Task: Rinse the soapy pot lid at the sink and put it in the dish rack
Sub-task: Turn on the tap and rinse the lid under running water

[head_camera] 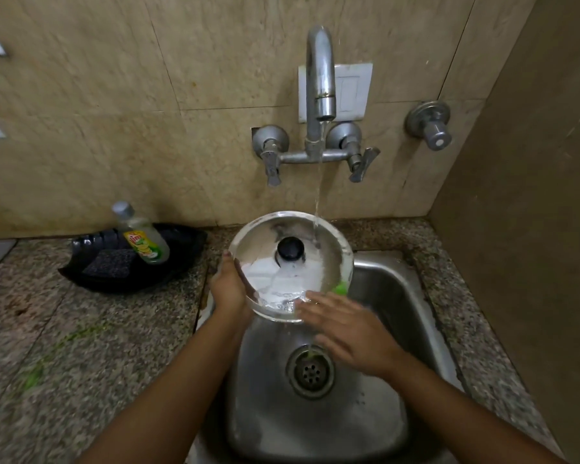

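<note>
A round steel pot lid (325, 249) with a black knob (290, 248) is tilted above the steel sink (382, 283), white foam on its lower half. Water from the tap (321, 78) falls onto its upper right rim. My left hand (230, 286) grips the lid's left edge from behind. My right hand (352, 333) lies flat with fingers spread, its fingertips touching the lid's lower rim. A green scrubber (341, 289) peeks out behind the lid's right edge. No dish rack is in view.
A dish soap bottle (143, 237) leans in a black tray (98, 272) holding a dark scrub pad, on the granite counter (81, 346) left of the sink. The drain (310, 371) sits mid-basin. Two tap handles and a wall valve (431, 125) project from the tiled wall.
</note>
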{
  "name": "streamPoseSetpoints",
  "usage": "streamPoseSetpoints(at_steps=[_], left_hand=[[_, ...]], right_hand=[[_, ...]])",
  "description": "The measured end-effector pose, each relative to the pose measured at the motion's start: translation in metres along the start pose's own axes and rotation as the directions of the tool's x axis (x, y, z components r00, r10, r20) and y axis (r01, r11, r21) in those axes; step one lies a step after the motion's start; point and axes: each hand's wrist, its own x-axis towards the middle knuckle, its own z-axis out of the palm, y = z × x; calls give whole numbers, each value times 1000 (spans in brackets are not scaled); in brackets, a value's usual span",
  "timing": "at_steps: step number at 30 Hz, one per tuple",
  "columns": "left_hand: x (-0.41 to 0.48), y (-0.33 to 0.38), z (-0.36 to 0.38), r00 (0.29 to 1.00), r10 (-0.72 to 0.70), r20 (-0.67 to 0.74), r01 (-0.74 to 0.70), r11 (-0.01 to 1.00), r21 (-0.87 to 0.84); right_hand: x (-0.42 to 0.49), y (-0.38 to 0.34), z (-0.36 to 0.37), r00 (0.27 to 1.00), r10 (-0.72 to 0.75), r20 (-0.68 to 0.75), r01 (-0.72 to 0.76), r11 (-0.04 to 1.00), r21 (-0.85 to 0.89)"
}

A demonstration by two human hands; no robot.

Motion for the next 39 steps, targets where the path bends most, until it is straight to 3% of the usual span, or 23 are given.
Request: streamPoseSetpoints(at_steps=[3, 6, 9, 11, 14, 16, 19, 22, 24, 26, 28, 30, 35, 39], left_hand=[[-1, 0, -3, 1000, 5, -13, -5, 1000, 11], [-11, -14, -2, 999, 12, 40, -13, 999, 38], [-23, -15, -1, 995, 46, 84, -51, 997, 55], [-22, -11, -1, 996, 60, 63, -61, 998, 13], [-15, -7, 0, 998, 44, -43, -44, 999, -9], [-15, -6, 1, 997, 43, -60, -44, 999, -9], [-24, -13, 5, 998, 34, -47, -34, 999, 7], [-34, -18, 8, 999, 46, 3, -46, 999, -5], [-34, -13, 7, 996, 86, 15, -85, 996, -34], [-23, -8, 5, 995, 98, -24, -99, 994, -55], [-10, -4, 1, 992, 100, -71, -103, 994, -26], [-1, -6, 1, 992, 108, -58, -108, 994, -1], [-9, -11, 11, 985, 153, 78, -158, 986, 60], [3, -6, 9, 989, 141, 33, -143, 988, 61]], right_hand=[[-12, 32, -11, 966, 248, -76, -244, 968, 63], [23, 48, -23, 897, 439, -50, -436, 898, 65], [47, 55, -28, 858, 513, 28, -513, 858, -10], [36, 52, -26, 845, 534, -37, -535, 845, -21], [-2, 20, -13, 832, 487, -264, -502, 865, 11], [-16, -7, 0, 874, 361, -325, -367, 929, 45], [4, -31, 9, 972, 164, -170, -151, 985, 88], [30, -32, 11, 997, 82, 15, -83, 996, 22], [28, -22, 13, 994, 107, 39, -105, 994, -36], [16, -5, 15, 973, 232, 8, -231, 970, -73], [9, 17, 12, 894, 446, -55, -448, 892, -64], [18, 37, 6, 820, 565, -89, -571, 816, -89], [81, 51, -11, 855, 499, -142, -503, 864, 9], [65, 48, 2, 915, 384, -124, -386, 922, 7]])
